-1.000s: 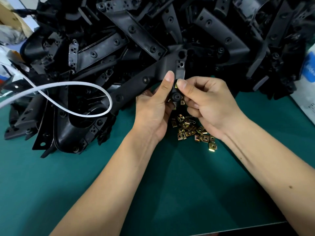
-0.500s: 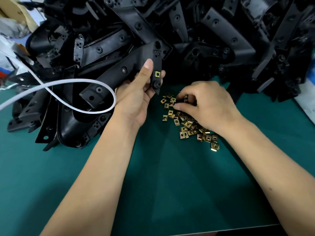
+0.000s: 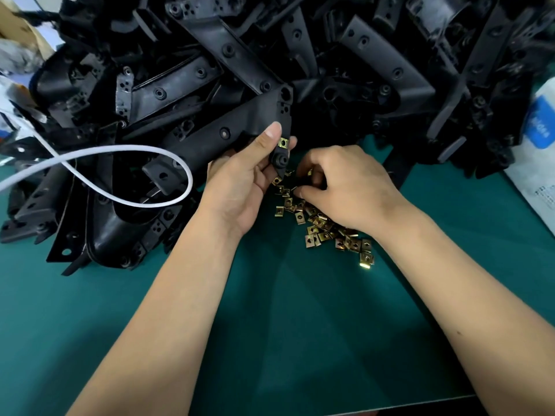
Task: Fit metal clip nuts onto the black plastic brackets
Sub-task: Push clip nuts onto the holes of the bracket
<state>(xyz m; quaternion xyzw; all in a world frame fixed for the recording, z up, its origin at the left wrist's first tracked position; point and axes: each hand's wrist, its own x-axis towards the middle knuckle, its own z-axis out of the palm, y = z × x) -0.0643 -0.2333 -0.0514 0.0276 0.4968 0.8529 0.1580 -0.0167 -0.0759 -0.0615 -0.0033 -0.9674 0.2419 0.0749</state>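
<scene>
My left hand (image 3: 243,181) grips the near end of a long black plastic bracket (image 3: 228,132) that slants up over the green mat. A brass clip nut (image 3: 283,142) sits fitted on that end, between my thumb and fingers. My right hand (image 3: 345,187) lies over the top of a pile of loose brass clip nuts (image 3: 327,226) on the mat, fingers curled down into the pile. Whether they pinch a nut is hidden.
A big heap of black plastic brackets (image 3: 345,64) fills the whole far side. A white cable (image 3: 126,163) loops over the left part of the heap. A white packet with a blue label (image 3: 540,145) lies at the right edge on the green mat (image 3: 300,340).
A second ago my right hand was at the bracket end pressing a clip nut on. It has dropped to the nut pile. My left hand has kept hold of the bracket, the nut now fitted.
</scene>
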